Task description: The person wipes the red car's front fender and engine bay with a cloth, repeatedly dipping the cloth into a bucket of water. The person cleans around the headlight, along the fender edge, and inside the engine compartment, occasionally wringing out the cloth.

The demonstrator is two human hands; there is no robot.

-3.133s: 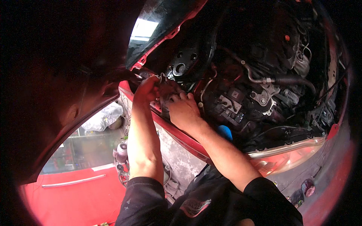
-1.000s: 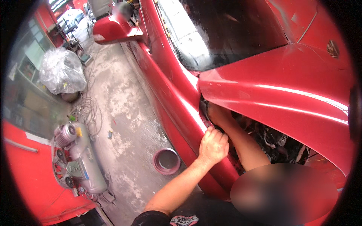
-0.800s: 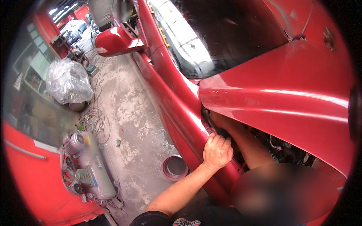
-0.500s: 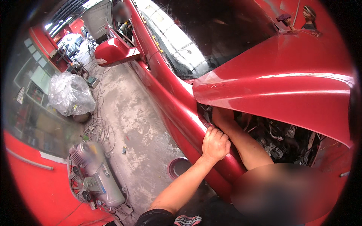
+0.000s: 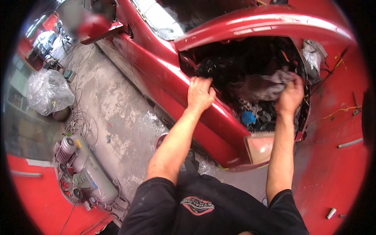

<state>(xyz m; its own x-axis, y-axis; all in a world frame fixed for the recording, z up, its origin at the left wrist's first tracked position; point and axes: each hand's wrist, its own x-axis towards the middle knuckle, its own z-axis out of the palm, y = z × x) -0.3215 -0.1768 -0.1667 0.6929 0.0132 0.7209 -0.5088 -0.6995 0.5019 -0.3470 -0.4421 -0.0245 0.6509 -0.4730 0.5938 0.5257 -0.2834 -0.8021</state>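
Where the right hand (image 5: 290, 96) reaches in at the right of centre, we observe its grip narrowed on a crumpled grey cloth (image 5: 262, 87). We locate this cloth just right of the middle of the frame, extending leftward from the fingers over the dark engine bay (image 5: 235, 58); we cannot tell whether its underside touches the parts beneath.

Near the centre we note the left hand (image 5: 201, 94), its fingers bent at the inner edge of the red fender (image 5: 220, 127). Because the palm faces away from us, we cannot tell whether this grip holds anything.

Below the cloth we distinguish a round blue cap (image 5: 248, 117) and, farther down, a headlight (image 5: 261, 148) at the front corner of the car. Across the upper right we trace the raised red bonnet (image 5: 270, 23); at the upper left, a side mirror (image 5: 98, 31) appears partly blurred.

On the worn concrete floor (image 5: 121, 98) we identify a grey air compressor (image 5: 94, 172), lower left, with loosely coiled cables (image 5: 78, 127) above it and a bulky clear plastic bag (image 5: 49, 92) near the left edge. At the bottom centre we see a black shirt (image 5: 152, 203) bearing an emblem.
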